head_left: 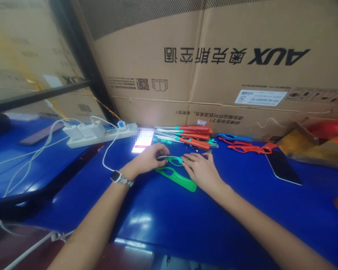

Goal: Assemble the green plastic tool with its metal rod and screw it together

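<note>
Head view. The left hand [153, 157] is pinching the left end of a teal piece [175, 161] between thumb and fingers. The right hand [201, 168] is resting its fingertips against the piece's right end; whether it is gripping or merely steadying, I cannot tell, as the fingers are covering that end. The teal piece is sitting between the hands, toward the tabletop's [163, 210] back edge. A green shell [183, 182] is lying just in front of it, nearer the tabletop's front edge, one end near the left fingers, the other passing below the right hand.

Along the back edge, lighters [197, 143] with red and orange handles are lying in a pile beyond the hands. To their right, a blue part [242, 138] and an orange part [258, 150] are lying close together; a dark phone [284, 168] is lying beside the latter, toward the right edge. A lit phone [145, 141] is showing its screen near the back left corner, next to a power strip [114, 135]. A carton [228, 82] is standing behind the back edge. The left wrist is wearing a watch [116, 176].
</note>
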A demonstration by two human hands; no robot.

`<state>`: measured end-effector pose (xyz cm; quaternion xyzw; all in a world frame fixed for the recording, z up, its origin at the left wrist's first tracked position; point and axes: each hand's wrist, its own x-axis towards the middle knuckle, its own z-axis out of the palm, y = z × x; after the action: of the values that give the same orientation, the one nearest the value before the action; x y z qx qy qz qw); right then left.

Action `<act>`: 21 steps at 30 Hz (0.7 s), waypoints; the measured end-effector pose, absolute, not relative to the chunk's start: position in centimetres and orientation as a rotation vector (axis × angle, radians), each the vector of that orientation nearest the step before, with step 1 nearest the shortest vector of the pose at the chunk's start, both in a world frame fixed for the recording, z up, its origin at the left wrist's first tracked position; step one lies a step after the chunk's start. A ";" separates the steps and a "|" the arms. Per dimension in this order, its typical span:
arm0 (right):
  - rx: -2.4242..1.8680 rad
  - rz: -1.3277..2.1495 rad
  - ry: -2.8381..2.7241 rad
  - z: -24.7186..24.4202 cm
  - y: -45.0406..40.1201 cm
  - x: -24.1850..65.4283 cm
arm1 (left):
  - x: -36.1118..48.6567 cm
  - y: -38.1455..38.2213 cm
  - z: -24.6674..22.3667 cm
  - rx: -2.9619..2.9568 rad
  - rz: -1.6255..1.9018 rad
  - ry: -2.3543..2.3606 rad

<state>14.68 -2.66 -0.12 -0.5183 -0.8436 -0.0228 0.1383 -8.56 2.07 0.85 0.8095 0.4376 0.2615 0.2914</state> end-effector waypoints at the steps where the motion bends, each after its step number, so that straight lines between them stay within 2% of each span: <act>1: -1.498 -0.058 -2.439 -0.1 -2.7 14.7 | -8.8 2.1 1.0 2.138 0.681 1.180; 13: -1.485 -0.078 -2.425 -0.3 -2.6 14.7 | -9.4 2.3 1.0 2.225 0.509 1.312; 21: -1.499 -0.034 -2.418 -0.2 -2.5 14.7 | -9.6 2.2 1.0 2.181 0.601 1.220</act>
<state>14.68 -2.51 -0.16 -0.5211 -0.8406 -0.0119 0.1475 -9.62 2.25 1.01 0.8142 0.4554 0.2242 0.2818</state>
